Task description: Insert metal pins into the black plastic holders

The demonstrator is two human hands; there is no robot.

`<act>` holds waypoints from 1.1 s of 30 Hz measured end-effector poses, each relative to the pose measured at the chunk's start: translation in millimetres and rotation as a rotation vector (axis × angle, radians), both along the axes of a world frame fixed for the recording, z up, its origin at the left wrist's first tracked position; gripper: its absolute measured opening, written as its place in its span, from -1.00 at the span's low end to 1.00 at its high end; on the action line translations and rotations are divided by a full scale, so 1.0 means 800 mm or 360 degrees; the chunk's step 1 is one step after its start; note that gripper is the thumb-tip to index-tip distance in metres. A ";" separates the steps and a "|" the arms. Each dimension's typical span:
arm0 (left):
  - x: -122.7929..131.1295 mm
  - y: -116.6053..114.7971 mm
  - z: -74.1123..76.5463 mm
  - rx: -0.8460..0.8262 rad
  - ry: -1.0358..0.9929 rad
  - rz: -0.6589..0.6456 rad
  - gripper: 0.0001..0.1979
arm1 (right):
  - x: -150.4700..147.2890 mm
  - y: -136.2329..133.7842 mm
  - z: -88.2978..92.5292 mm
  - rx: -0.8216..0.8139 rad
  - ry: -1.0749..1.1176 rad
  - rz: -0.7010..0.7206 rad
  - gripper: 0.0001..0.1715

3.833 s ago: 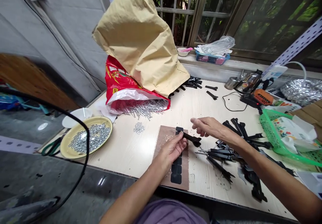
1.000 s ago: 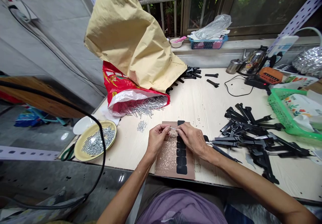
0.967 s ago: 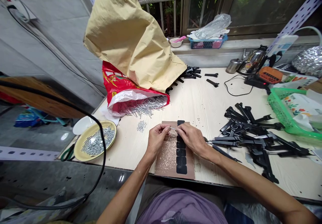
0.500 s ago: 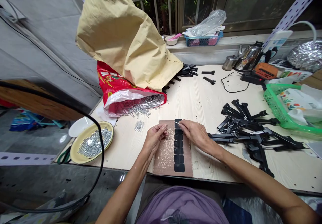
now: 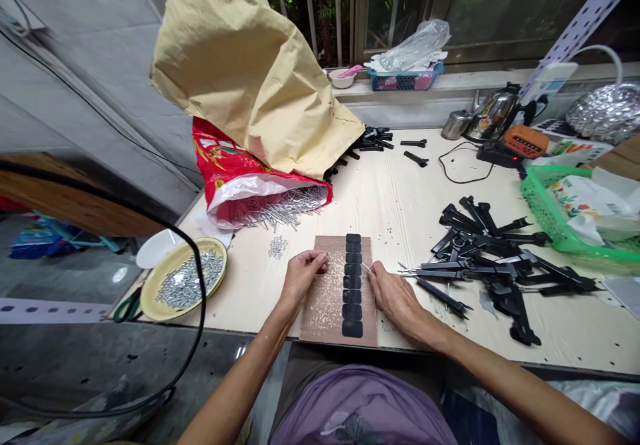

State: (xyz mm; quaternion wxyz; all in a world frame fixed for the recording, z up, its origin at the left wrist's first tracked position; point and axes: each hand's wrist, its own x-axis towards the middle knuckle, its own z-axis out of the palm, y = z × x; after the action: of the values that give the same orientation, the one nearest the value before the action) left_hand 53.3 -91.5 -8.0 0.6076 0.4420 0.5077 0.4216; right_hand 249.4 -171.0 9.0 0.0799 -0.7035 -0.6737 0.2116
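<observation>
A brown board (image 5: 320, 328) lies at the table's front edge, its left part strewn with small pale specks. Along its right side runs a column of black rounded pads (image 5: 353, 296). My left hand (image 5: 301, 277) is over the board's left edge, thumb and fingers pinched together; whatever they hold is too small to tell. Beside the pads, my right hand (image 5: 397, 298) is closed on a thin metal pin (image 5: 367, 267), whose tip points toward the column. Right of that hand lies a heap of black plastic parts (image 5: 493, 258), several with metal rods.
A yellow bowl (image 5: 150, 301) of small metal pieces stands left, near a little pile of metal bits (image 5: 277, 247). Metal pins spill from a red bag (image 5: 213, 155) under a large tan paper sack (image 5: 225, 51). A green basket (image 5: 537, 211) stands right. A black cable (image 5: 203, 285) loops at left.
My right hand has come down and slightly right, from the upper pads to beside the middle ones. The left hand stays pinched and has hardly moved.
</observation>
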 end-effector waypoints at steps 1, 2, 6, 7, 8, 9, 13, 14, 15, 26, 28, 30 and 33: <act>-0.004 0.001 -0.001 0.0014 0.0037 0.0007 -0.70 | -0.005 0.001 0.000 0.0009 0.0033 0.0003 -0.74; -0.008 0.001 -0.002 0.0028 0.0061 0.0010 -0.70 | -0.009 0.001 -0.001 0.0019 0.0069 0.0007 -0.74; -0.025 0.006 -0.003 0.0073 0.0105 0.0014 -0.70 | -0.021 0.003 -0.004 0.0047 0.0188 0.0029 -0.74; -0.028 0.007 -0.002 0.0075 0.0102 0.0023 -0.70 | -0.022 0.003 -0.004 0.0061 0.0209 0.0052 -0.74; -0.030 0.007 -0.001 0.0062 0.0083 0.0029 -0.69 | -0.022 0.002 -0.003 0.0091 0.0221 0.0092 -0.73; -0.031 0.006 0.002 0.0027 0.0038 0.0026 -0.69 | -0.022 0.002 -0.001 0.0138 0.0221 0.0142 -0.72; -0.021 -0.005 0.012 -0.0238 -0.0375 -0.0026 -0.66 | -0.017 0.000 0.016 0.0388 0.0167 0.0249 -0.70; -0.015 -0.009 0.015 -0.0306 -0.0484 -0.0039 -0.66 | -0.017 0.001 0.021 0.0455 0.0209 0.0250 -0.71; -0.009 -0.014 0.017 -0.0362 -0.0577 -0.0049 -0.67 | -0.018 0.003 0.025 0.0519 0.0282 0.0246 -0.70; 0.023 -0.044 0.030 -0.0371 -0.0861 -0.0093 -0.71 | -0.030 -0.002 0.024 0.0846 0.0429 0.0189 -0.81; 0.023 -0.045 0.030 -0.0359 -0.0854 -0.0093 -0.70 | -0.030 -0.005 0.024 0.0859 0.0408 0.0173 -0.81; 0.023 -0.047 0.031 -0.0343 -0.0837 -0.0106 -0.68 | -0.030 -0.007 0.025 0.0870 0.0369 0.0173 -0.80; 0.024 -0.051 0.033 -0.0307 -0.0796 -0.0107 -0.67 | -0.030 -0.009 0.027 0.0894 0.0253 0.0190 -0.82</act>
State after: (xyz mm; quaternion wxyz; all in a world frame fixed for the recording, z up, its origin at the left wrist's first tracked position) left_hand 72.7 -132.0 18.3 0.7671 0.2808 0.3648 0.4468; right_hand 225.0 -178.0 31.0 0.3113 -0.5943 -0.7377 0.0755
